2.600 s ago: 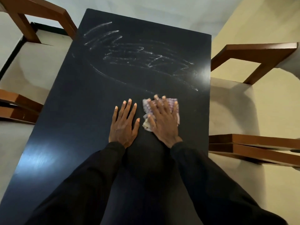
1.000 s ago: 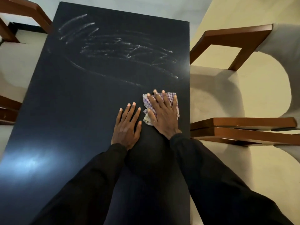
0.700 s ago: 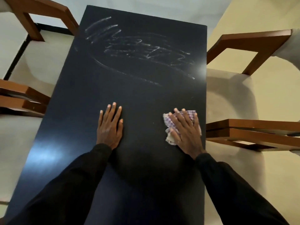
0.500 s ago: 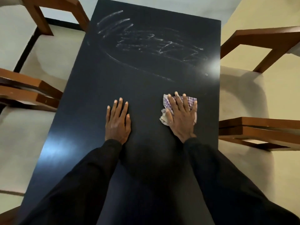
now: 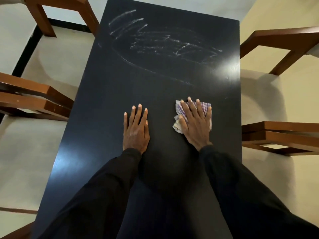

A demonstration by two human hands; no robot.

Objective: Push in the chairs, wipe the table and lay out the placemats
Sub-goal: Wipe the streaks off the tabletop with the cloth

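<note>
I am looking down at a dark table (image 5: 107,100) that is taking up the middle of the view. Wooden left chairs (image 5: 34,100) and right chairs (image 5: 279,135) are standing close along its long sides. Glare (image 5: 227,68) is shining off the top near its right edge. A cream floor (image 5: 284,11) is showing on the right, and a black strip (image 5: 25,54) is running across it on the left.

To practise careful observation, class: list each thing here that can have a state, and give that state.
Black rectangular table: whitish streaks on far half.
Left hand: flat on table, empty.
Right hand: fingers straight, pressing down.
Purple checked cloth: crumpled, under right hand.
Brown wooden chairs: close beside table.
</note>
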